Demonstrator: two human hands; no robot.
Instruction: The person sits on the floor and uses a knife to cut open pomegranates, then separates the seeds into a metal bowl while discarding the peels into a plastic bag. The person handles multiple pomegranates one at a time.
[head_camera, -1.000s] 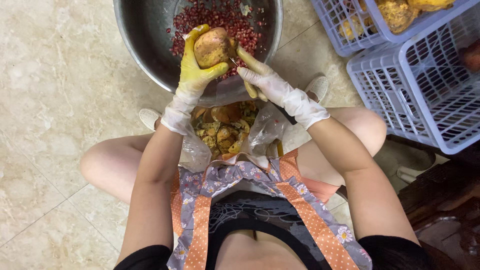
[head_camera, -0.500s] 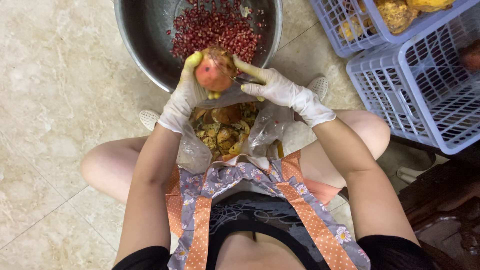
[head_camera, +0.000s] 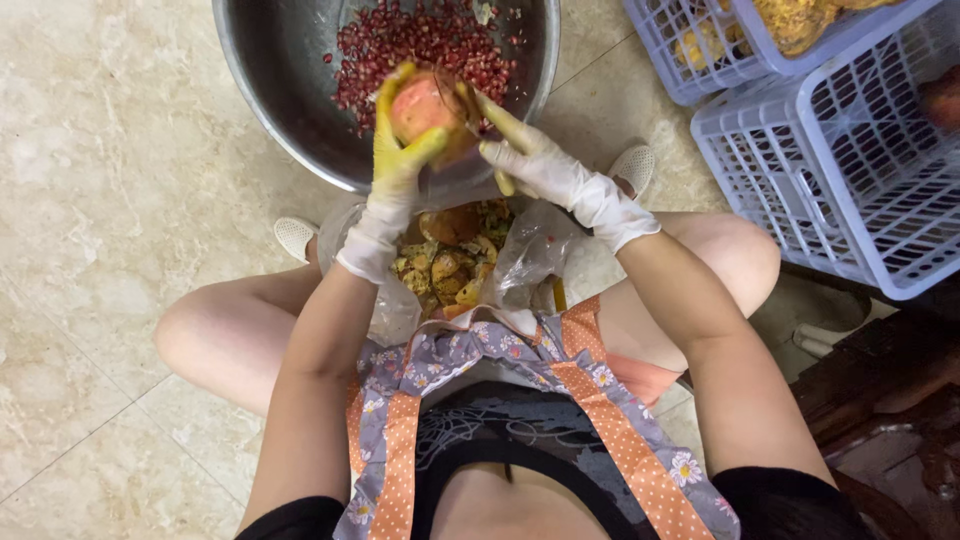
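Floral cotton, grey-lilac with orange dotted straps, makes up the apron (head_camera: 520, 400) nearest the camera, spread over the lap of a person who sits low with knees wide. Between the knees, at twelve o'clock from the apron, a clear plastic bag (head_camera: 530, 255) stands open, holding yellow-brown peel scraps (head_camera: 450, 255); it sits directly under the hands, so I judge it is placed to catch what falls.

Beyond the bag, the left hand (head_camera: 395, 170), in a white glove stained yellow, wraps its fingers around a pomegranate (head_camera: 425, 105), clamped on it from the nine o'clock side. The right hand (head_camera: 535, 165), also gloved, meets the fruit from three o'clock; its fingers are spread apart and the tips touch the fruit's edge, though whether they grip it or only press I cannot tell. The fruit is held over the near rim of a steel bowl (head_camera: 280, 110), probably so loosened seeds drop in; dark red seeds (head_camera: 420, 40) already lie in a heap at the bowl's far side.

At two o'clock, two lilac plastic baskets (head_camera: 850, 170) stand side by side; the farther one holds yellowish peel. Everything rests on a pale, glossy marble-patterned tile floor (head_camera: 110, 200), and dark wooden furniture (head_camera: 880, 400) shows at four o'clock.
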